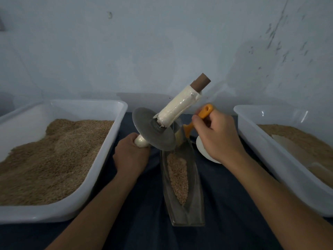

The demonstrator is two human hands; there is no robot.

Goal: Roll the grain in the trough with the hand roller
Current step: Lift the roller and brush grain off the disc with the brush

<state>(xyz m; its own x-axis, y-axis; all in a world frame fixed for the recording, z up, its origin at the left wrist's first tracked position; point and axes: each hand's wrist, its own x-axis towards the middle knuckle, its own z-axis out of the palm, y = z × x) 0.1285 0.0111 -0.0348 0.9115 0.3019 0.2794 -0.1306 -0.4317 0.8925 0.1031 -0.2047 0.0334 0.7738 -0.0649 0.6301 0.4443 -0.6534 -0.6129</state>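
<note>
The left hand (131,156) grips one white handle end of the hand roller (162,123), with the fingers curled round it. The roller is tilted up, and its grey disc (153,131) hangs just above the far end of the trough (182,204). The right hand (218,134) holds an orange-handled tool (203,114) beside the disc. What the tool's head is doing I cannot tell.

The grain (177,175) lies in a narrow strip along the bottom of the trough, on the dark cloth (225,204).

I think the main risk is that the disc comes down crooked. With only one hand on the roller, it could hit the rim of the trough and push grain over the edge, or tip the trough.

The space is tight: the left tray (115,123) and the right tray (252,134) stand close on both sides, so the long handle has little room to swing.
</note>
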